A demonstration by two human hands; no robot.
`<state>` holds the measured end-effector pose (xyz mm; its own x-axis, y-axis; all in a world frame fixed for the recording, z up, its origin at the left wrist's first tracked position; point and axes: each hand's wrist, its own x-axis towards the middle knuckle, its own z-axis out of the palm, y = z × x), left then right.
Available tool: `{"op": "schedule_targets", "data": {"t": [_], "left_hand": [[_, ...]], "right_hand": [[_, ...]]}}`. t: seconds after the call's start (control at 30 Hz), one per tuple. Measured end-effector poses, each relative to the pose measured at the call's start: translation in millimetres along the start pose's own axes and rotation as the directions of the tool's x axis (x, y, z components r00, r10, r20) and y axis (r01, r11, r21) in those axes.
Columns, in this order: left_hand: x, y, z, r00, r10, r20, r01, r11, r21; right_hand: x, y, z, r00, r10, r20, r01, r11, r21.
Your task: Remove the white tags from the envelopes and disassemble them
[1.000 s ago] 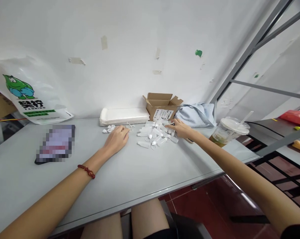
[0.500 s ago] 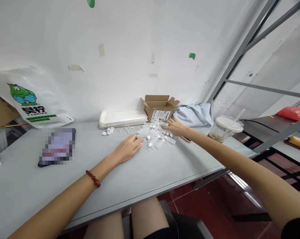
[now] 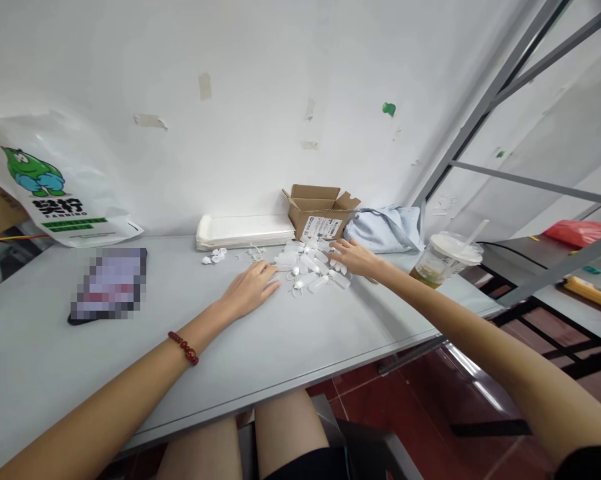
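Note:
A loose pile of small translucent white plastic squeeze bottles with white caps lies between my hands on the grey table. My left hand rests palm down at the pile's left edge, its fingers stretched toward the bottles and its thumb apart. On the right side, my right hand reaches over the pile with its fingers spread and touching or just above the bottles. I see nothing held in either hand. A few loose white caps and thin white pieces lie left of the pile.
Behind the pile stand an open cardboard box, a stack of white trays and a light blue cloth bag. A lidded drink cup is at the right. To the left are a blurred phone and a printed white bag.
The view has shifted slightly. My left hand has drawn back a little to the left, and its thumb stands further from the fingers. My right hand stays over the pile.

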<state>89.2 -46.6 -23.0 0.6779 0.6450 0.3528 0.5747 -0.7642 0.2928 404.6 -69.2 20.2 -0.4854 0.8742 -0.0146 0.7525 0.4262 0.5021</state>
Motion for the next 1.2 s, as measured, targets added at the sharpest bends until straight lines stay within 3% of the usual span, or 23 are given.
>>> {"op": "schedule_targets", "data": {"t": [0.1,0.23,0.33,0.4,0.5,0.63,0.77,0.83,0.9,0.97,1.0,1.03,1.1,1.2], "left_hand": [[-0.7,2.3,-1.9,0.998,-0.055,0.012,0.055,0.998,0.017],[-0.9,2.3,-2.7,0.993,-0.119,0.021,0.118,0.991,0.062],[-0.1,0.7,-2.2,0.989,-0.146,0.028,0.143,0.987,0.077],[0.6,0.1,-2.0,0.988,-0.151,0.026,0.149,0.987,0.066],[1.5,0.8,-2.0,0.988,-0.151,0.026,0.149,0.986,0.072],[1.5,2.9,-3.3,0.99,-0.138,0.038,0.134,0.985,0.108],[1.4,5.1,-5.6,0.985,-0.157,0.064,0.148,0.98,0.129],[1.6,5.9,-6.0,0.984,-0.164,0.068,0.153,0.978,0.139],[2.0,6.4,-5.5,0.985,-0.16,0.065,0.149,0.978,0.145],[2.5,6.3,-4.5,0.986,-0.155,0.063,0.144,0.979,0.146],[2.6,6.1,-4.0,0.986,-0.154,0.062,0.144,0.979,0.146],[2.6,5.7,-3.6,0.986,-0.154,0.062,0.144,0.979,0.145],[2.3,4.8,-2.9,0.987,-0.152,0.056,0.142,0.979,0.143],[1.3,3.1,-1.6,0.99,-0.136,0.031,0.132,0.983,0.124]], "right_hand": [[2.1,-1.5,-2.0,0.999,0.037,-0.004,-0.037,0.999,0.002],[0.1,6.5,-19.7,0.999,0.047,-0.027,-0.048,0.998,-0.039],[-6.0,13.0,-37.9,0.985,0.169,-0.043,-0.169,0.986,-0.006],[-10.6,10.5,-46.4,0.935,0.353,-0.019,-0.349,0.931,0.106],[-15.2,-7.0,-49.1,0.818,0.56,0.136,-0.568,0.746,0.346],[-14.5,-35.5,-38.3,0.823,0.469,0.322,-0.568,0.651,0.504],[-16.1,-36.6,-31.7,0.769,0.549,0.326,-0.636,0.615,0.465],[-21.2,-30.6,-35.3,0.716,0.606,0.346,-0.683,0.506,0.526],[-27.2,-29.7,-42.9,0.67,0.61,0.423,-0.681,0.28,0.677],[-30.5,-38.8,-51.4,0.683,0.544,0.486,-0.577,-0.006,0.817],[-30.3,-47.1,-54.9,0.706,0.526,0.474,-0.499,-0.105,0.86],[-28.8,-57.0,-57.6,0.707,0.545,0.451,-0.447,-0.15,0.882],[-22.0,-77.8,-60.3,0.674,0.619,0.403,-0.426,-0.12,0.897],[-7.5,-100.2,-60.2,0.62,0.73,0.289,-0.559,0.152,0.815]]}}
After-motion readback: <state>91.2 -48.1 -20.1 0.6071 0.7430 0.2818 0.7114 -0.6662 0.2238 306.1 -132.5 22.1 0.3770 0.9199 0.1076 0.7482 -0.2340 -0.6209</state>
